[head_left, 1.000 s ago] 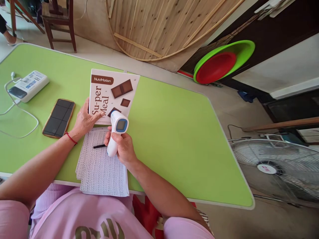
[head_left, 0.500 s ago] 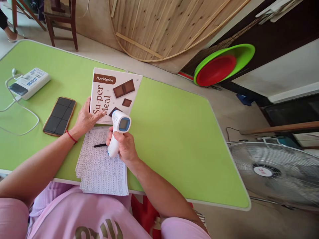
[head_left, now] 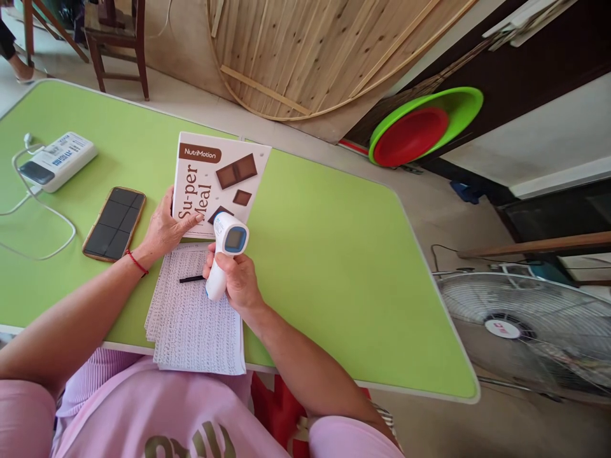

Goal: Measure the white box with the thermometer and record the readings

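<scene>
My left hand (head_left: 169, 226) grips the lower left edge of a white box (head_left: 198, 181) printed "NutriMotion Su-per Meal" with chocolate pieces. Its thumb lies across the front and the other fingers are hidden behind. Closed around the handle of a white infrared thermometer (head_left: 218, 277) is my right hand (head_left: 238, 280). The thermometer's blue-rimmed screen faces me, and its head overlaps the box's lower right part; whether they touch I cannot tell. Beneath that hand lie sheets of handwritten paper (head_left: 195, 337). A black pen (head_left: 191, 278) rests on them, partly covered.
On the green table (head_left: 334, 267), a phone (head_left: 114, 222) lies left of my left hand. Farther left is a white power bank (head_left: 60, 159) with a white cable (head_left: 57, 216). A large fan (head_left: 506, 327) stands beyond the table's right edge. Green and red basins (head_left: 410, 137) lean behind.
The thermometer in my right hand has shifted very slightly left. My left hand keeps its hold on the box, and the view has moved a little.
</scene>
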Demonstrator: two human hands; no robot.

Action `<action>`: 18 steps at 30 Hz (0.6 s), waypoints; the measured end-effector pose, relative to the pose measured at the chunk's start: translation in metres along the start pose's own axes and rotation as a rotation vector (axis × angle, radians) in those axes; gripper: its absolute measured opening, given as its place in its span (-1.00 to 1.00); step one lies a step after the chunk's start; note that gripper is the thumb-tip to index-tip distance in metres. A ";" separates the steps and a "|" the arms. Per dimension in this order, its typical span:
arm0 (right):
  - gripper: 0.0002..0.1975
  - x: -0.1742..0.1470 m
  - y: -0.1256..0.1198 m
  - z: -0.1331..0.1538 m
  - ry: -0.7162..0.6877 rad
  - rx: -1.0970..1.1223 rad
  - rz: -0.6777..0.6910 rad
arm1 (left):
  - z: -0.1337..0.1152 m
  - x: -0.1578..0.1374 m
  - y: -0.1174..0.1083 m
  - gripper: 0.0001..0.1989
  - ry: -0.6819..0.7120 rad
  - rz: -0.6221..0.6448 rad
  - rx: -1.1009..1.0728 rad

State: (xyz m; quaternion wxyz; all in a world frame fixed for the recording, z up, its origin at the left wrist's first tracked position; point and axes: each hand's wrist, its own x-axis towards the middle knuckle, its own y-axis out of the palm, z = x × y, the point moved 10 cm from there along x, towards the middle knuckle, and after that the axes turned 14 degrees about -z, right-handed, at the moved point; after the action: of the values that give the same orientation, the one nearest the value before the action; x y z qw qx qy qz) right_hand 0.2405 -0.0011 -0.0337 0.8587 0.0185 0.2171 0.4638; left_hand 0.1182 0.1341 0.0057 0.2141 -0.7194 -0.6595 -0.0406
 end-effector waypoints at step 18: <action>-0.59 -0.010 0.004 -0.002 0.016 0.003 0.003 | 0.011 0.007 -0.001 -0.20 -0.084 0.072 -0.134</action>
State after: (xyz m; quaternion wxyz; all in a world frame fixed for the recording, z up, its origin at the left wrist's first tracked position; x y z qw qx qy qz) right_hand 0.2323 -0.0074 -0.0309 0.8563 0.0162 0.2244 0.4648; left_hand 0.1160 0.1444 -0.0017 0.1392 -0.7565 -0.6374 -0.0465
